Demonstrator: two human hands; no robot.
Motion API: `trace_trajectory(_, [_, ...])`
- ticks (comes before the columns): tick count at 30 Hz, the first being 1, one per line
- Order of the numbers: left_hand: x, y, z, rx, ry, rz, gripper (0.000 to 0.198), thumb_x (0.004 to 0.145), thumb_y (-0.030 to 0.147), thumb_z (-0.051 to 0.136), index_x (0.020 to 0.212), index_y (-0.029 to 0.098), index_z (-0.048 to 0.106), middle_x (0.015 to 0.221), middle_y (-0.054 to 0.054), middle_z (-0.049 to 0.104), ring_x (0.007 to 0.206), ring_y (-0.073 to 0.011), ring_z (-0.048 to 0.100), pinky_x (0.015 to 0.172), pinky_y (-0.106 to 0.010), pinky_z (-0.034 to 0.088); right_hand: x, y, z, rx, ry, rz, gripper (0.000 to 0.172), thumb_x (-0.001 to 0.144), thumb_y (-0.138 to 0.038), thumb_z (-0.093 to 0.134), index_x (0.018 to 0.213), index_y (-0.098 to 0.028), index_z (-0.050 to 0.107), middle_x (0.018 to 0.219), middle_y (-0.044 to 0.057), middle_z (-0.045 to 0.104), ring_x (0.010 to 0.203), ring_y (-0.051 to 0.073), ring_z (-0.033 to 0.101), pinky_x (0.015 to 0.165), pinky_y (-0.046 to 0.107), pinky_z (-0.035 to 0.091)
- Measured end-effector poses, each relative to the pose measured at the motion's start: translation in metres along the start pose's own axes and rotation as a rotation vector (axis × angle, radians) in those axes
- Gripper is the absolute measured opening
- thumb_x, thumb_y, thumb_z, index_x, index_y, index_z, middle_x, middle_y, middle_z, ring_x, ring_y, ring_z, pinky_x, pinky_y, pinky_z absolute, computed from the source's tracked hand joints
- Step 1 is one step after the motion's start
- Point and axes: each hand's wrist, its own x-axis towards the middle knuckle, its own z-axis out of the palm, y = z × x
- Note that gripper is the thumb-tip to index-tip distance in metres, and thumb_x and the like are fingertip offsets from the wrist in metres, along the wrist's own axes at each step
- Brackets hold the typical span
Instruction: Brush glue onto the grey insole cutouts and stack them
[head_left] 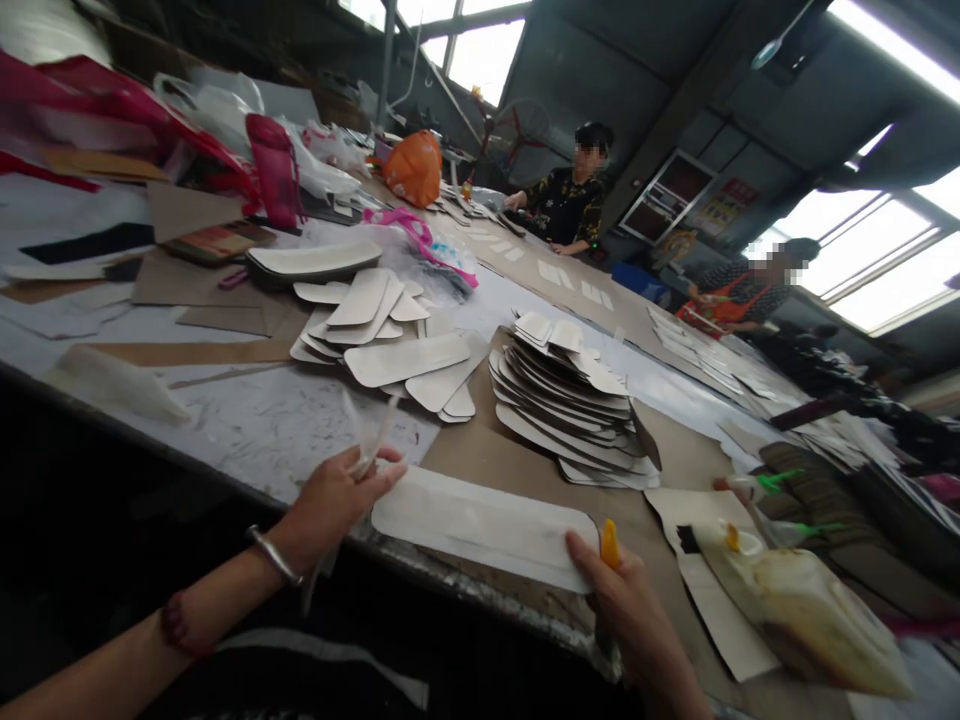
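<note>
A long white panel (480, 520) with rounded corners lies at the table's near edge. My right hand (630, 600) grips its right end, thumb on top. Something with a yellow-orange tip (610, 545) sticks up beside that thumb; the rest is hidden by the hand. My left hand (337, 505) is closed on a thin whitish strip (369, 450), its fingertips at the panel's left end. Behind the panel are a neat stack of similar pieces (570, 400) with dark undersides and a loose pile of white pieces (405, 355).
At right lies a stained plastic bottle (825, 610), near bottles with green nozzles (810, 528). Cardboard, plastic bags and a pink pouch (274, 170) crowd the left. An orange bag (412, 168) stands farther back. Two people (570, 205) work across the table.
</note>
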Motion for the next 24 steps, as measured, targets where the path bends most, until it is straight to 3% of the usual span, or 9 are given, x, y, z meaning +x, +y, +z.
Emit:
trace_trajectory(4, [0.005, 0.001, 0.021, 0.601, -0.376, 0.365, 0.018, 0.079, 0.032, 0.048, 0.076, 0.020, 0.062, 0.074, -0.003, 0.066, 0.076, -0.0206, 0.061, 0.066, -0.025, 0.041, 0.026, -0.002, -0.003, -0.242, -0.206, -0.083, 0.039, 0.070, -0.055, 0.055, 0.056, -0.019, 0.054, 0.049, -0.003, 0.047, 0.047, 0.012, 0.041, 0.045, 0.023, 0.032])
trace_trajectory(6, [0.009, 0.000, 0.036, 0.847, -0.492, 0.418, 0.015, 0.078, 0.028, 0.047, 0.074, 0.021, 0.060, 0.078, -0.005, 0.067, 0.076, -0.0216, 0.061, 0.067, -0.027, 0.041, 0.037, 0.001, -0.001, -0.335, -0.183, -0.134, 0.039, 0.072, -0.054, 0.054, 0.055, -0.019, 0.054, 0.050, -0.002, 0.048, 0.050, 0.013, 0.042, 0.050, 0.024, 0.032])
trace_trajectory(12, [0.026, -0.002, 0.062, 1.007, -0.583, 0.412, 0.020, 0.074, 0.031, 0.052, 0.089, 0.020, 0.057, 0.091, -0.011, 0.068, 0.083, -0.0262, 0.063, 0.068, -0.031, 0.044, 0.034, 0.007, 0.000, -0.445, 0.154, -0.183, 0.031, 0.075, -0.046, 0.056, 0.058, -0.022, 0.047, 0.053, -0.003, 0.039, 0.049, 0.012, 0.032, 0.052, 0.027, 0.024])
trace_trajectory(16, [0.029, 0.002, 0.065, 1.046, -0.645, 0.458, 0.021, 0.073, 0.031, 0.052, 0.090, 0.020, 0.057, 0.091, -0.012, 0.068, 0.083, -0.0282, 0.063, 0.068, -0.032, 0.045, 0.011, 0.006, -0.002, -0.424, 0.150, -0.287, 0.039, 0.083, -0.056, 0.039, 0.064, -0.023, 0.049, 0.055, -0.001, 0.047, 0.051, 0.014, 0.040, 0.054, 0.028, 0.030])
trace_trajectory(24, [0.025, 0.008, 0.068, 1.119, -0.694, 0.528, 0.017, 0.072, 0.024, 0.049, 0.086, 0.021, 0.057, 0.088, -0.007, 0.069, 0.080, -0.0230, 0.063, 0.066, -0.028, 0.042, -0.032, -0.007, 0.007, -0.002, 0.225, -0.178, 0.047, 0.083, -0.061, 0.038, 0.079, -0.020, 0.060, 0.064, 0.002, 0.056, 0.061, 0.015, 0.052, 0.058, 0.027, 0.040])
